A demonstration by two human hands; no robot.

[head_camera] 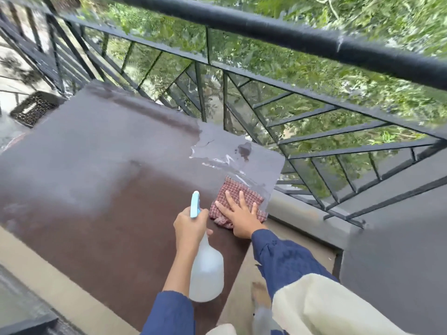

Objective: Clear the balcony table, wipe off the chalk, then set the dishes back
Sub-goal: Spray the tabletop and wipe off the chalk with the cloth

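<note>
Viewpoint: a person looks down at their own two arms, both in dark blue sleeves, reaching over a balcony table.
Table (96, 177): a dark brown flat top, with no dishes visible on it. It stands beside a black metal railing (290, 37), with green foliage beyond.
Right hand (238, 213): lies flat, palm down, with its fingers (229, 200) spread apart and pressed on a cloth. It grips nothing.
Cloth (251, 197): red-and-white checked and crumpled. It sits under the right hand's fingers at the table's right edge. Part of it shows past the fingertips and part bunches beneath the palm.
Left hand (189, 229): its fingers are wrapped tightly around the neck of a spray bottle. It is just beside the right hand, on the thumb side of it, the two hands nearly touching.
Spray bottle (205, 272): translucent white body with a light blue nozzle (195, 204). The body hangs below the gripping fingers toward the person. The nozzle rises above the fingers and points away from the person.
Chalk residue (232, 155): a pale grey, streaky film with white smears and one dark wet blot. It lies on the table's far right corner, just beyond the right hand's fingertips and the cloth.
Wiped area: the surface near the left hand's fingers looks darker brown and cleaner.
</note>
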